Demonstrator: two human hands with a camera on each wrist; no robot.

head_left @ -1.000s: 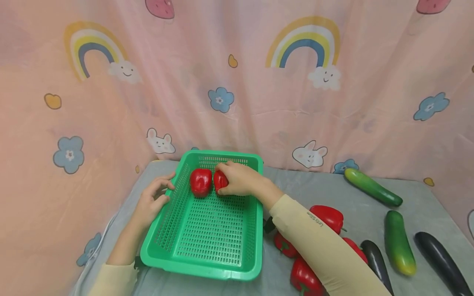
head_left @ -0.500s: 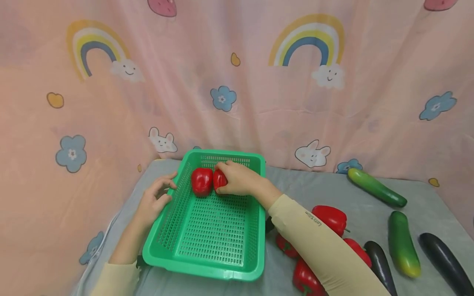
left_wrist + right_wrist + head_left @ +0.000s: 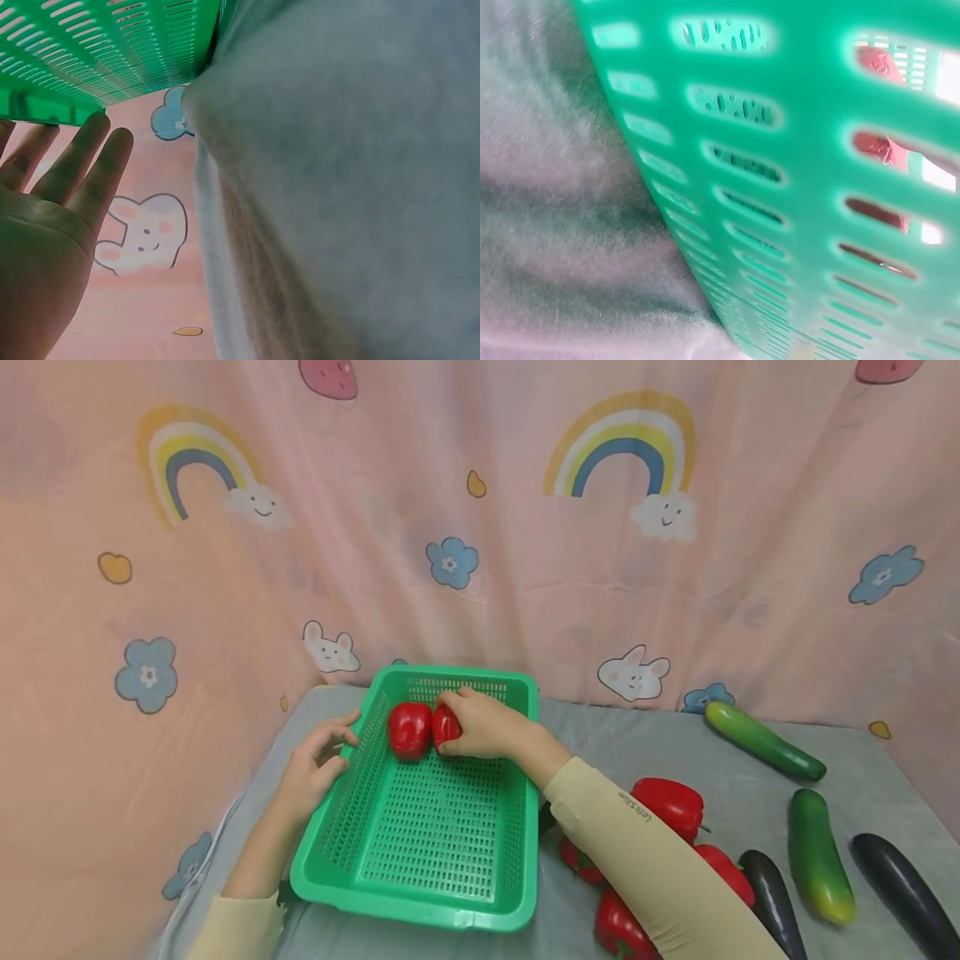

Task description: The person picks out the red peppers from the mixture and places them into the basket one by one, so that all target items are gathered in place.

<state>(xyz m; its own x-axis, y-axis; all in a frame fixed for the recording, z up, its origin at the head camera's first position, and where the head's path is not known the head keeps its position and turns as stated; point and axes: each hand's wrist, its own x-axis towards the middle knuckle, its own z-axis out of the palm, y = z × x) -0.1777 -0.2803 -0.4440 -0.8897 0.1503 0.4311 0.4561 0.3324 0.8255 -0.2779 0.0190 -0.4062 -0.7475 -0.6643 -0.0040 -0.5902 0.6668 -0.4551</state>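
A green slotted plastic basket stands on the grey cloth, with a red bell pepper inside near its far left corner. Beside that one is a second red bell pepper, which my right hand grips from the right, hiding part of it. My left hand is at the basket's left side. In the left wrist view the left hand's fairly straight fingers reach the basket rim. The right wrist view is filled by the basket's slotted wall, with red glimpsed through the slots.
Right of the basket lie several red bell peppers, partly behind my right sleeve. Farther right are a green cucumber-like vegetable, a second one, an eggplant and another eggplant. A patterned pink curtain hangs behind.
The head view has shifted slightly. Both hands, the basket and the peppers keep the same places relative to each other.
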